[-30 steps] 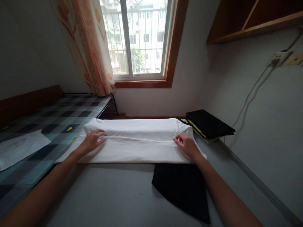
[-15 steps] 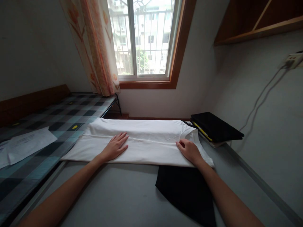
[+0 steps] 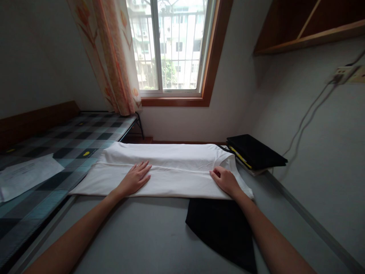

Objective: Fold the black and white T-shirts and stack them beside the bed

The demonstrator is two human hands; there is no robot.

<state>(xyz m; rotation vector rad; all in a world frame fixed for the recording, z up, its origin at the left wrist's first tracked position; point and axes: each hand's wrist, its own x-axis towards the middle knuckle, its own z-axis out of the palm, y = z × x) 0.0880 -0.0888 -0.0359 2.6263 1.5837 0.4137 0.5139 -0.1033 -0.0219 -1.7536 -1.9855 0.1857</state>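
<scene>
A white T-shirt (image 3: 171, 182) with a black sleeve (image 3: 222, 228) lies folded lengthwise across the grey tabletop (image 3: 142, 236). The sleeve spreads toward me over the near side of the table. My left hand (image 3: 135, 178) rests flat on the middle-left of the white cloth, fingers spread. Close to the neckline, at the shirt's right end, my right hand (image 3: 225, 180) has its fingers curled and pinched on the fabric. The cloth under its fingertips is partly hidden.
A black folder (image 3: 256, 152) with a yellow edge lies on some papers at the back right. On the left is a bed with a checked cover (image 3: 57, 146) and white paper sheets (image 3: 31, 173). A cable (image 3: 302, 121) hangs from the right wall's socket.
The view has shifted slightly, so everything sits a little further left. Both hands keep their places on the T-shirt, which shows no visible change.
</scene>
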